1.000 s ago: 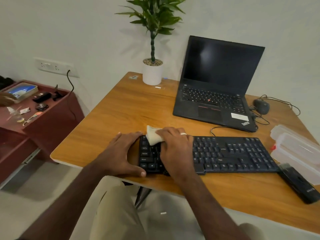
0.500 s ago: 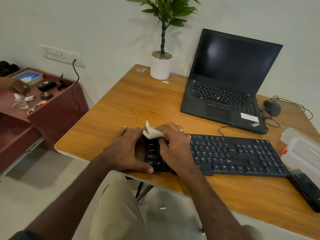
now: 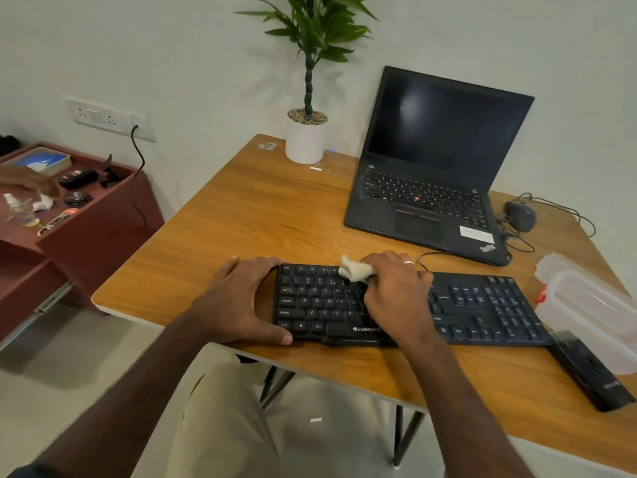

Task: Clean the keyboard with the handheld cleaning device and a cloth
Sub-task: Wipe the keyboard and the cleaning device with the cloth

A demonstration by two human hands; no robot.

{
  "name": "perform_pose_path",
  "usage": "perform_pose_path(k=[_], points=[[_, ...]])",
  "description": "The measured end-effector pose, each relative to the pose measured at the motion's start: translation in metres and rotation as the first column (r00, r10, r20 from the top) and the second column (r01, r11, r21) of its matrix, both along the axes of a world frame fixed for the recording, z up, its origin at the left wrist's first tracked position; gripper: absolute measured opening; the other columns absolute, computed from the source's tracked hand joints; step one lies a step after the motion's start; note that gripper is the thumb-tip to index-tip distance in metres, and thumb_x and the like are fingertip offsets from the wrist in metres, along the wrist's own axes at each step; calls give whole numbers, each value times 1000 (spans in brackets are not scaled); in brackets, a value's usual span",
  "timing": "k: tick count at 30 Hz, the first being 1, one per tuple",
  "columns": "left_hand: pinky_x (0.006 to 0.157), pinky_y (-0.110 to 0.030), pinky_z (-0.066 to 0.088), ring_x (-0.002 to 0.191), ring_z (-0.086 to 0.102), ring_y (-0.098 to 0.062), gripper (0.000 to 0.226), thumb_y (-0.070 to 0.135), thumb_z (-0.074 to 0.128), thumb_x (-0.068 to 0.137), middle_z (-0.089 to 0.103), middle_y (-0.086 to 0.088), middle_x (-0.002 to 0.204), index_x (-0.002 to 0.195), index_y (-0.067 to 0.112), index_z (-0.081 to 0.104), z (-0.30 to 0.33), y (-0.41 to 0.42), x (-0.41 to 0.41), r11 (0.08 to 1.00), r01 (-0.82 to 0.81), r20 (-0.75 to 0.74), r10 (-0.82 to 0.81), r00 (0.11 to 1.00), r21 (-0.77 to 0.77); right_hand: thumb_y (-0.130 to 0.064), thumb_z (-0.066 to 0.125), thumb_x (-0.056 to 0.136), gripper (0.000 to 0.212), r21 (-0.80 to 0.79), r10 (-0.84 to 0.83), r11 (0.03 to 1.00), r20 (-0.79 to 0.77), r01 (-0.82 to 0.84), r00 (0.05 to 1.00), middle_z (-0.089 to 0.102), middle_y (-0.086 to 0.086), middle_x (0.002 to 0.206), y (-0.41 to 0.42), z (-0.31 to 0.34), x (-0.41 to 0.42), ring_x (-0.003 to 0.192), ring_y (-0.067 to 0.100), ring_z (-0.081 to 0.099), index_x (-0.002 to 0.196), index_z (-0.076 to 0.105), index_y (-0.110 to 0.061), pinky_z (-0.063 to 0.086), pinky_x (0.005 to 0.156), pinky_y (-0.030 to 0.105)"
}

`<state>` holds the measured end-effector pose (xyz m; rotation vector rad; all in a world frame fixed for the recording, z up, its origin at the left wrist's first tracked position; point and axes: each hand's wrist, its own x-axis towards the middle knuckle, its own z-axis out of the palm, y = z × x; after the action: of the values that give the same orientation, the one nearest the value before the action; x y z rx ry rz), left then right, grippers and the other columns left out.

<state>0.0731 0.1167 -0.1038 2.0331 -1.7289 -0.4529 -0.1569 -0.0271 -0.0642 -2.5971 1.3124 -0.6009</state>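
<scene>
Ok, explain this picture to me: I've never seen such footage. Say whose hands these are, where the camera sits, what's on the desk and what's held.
There is no machine: one camera worn on a person's head looks down at their own hands. The left hand grips the end of the black keyboard on the wooden desk. The right hand holds a white cloth against the keys. Also on the desk: an open laptop, a mouse, a potted plant, clear plastic boxes and a black device.
</scene>
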Motion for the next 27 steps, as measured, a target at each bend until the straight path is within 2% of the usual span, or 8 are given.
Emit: perform_pose_path(k=[5,8,10,12,14,18,24,27], points=[[126,-44,-1,142,26,-2,132,99,58,44,36,16,153,153,34,23,1,-1,-1,1000,4,-14,-4,1000,3,-21,76,83,33,-87,-36,994,284,63,958,72,-6,107,2,16,15,100,19,64,114,66,-25,42,94,43],[126,-44,-2,142,27,-2,130,98,60,45,37,17,151,152,35,23,1,-1,-1,1000,-2,-17,2,1000,8,-22,72,83,28,-142,126,984,110,-110,986,70,-9,110,21,17,32,104,17,59,111,70,-27,29,91,37],[126,-45,-1,141,29,-2,129,98,60,45,38,18,150,152,35,24,0,-1,-1,1000,1,-7,-1,1000,0,-42,69,83,27,-70,206,975,-43,-209,978,67,-14,111,28,10,34,110,15,53,108,70,-33,30,93,41],[126,-46,0,141,30,-3,129,97,61,46,38,18,150,152,35,24,1,-1,-1,1000,0,-4,0,1000,-2,-61,65,82,36,89,200,976,24,-201,980,64,-18,111,25,9,31,113,12,49,105,70,-35,32,98,46],[126,-47,0,141,29,-3,127,95,63,47,38,17,150,152,35,24,2,-2,-1,1000,-7,-7,7,1000,8,-66,63,84,43,162,148,973,102,-163,984,60,-17,125,14,14,28,124,14,47,116,66,-37,30,103,48],[126,-47,0,142,30,-3,127,95,64,47,38,17,151,152,36,23,1,-2,-1,1000,-14,-3,14,1000,15,-68,55,91,63,222,227,959,-223,-178,948,44,-6,151,-3,22,29,141,21,32,142,50,-32,26,102,47],[126,-43,-3,142,29,-4,128,93,65,47,38,15,152,153,34,23,4,-2,-2,1000,-18,-10,18,1000,17,-59,71,84,42,317,353,900,-124,-300,927,62,-14,123,-9,19,29,120,12,50,114,58,-34,32,105,47],[125,-42,-4,142,29,-4,129,94,63,46,38,15,151,152,34,24,5,-1,-3,1000,-15,-22,15,1000,16,-49,79,80,32,339,385,876,-63,-343,921,68,-11,95,-9,22,27,96,14,59,88,53,-31,44,88,41]])
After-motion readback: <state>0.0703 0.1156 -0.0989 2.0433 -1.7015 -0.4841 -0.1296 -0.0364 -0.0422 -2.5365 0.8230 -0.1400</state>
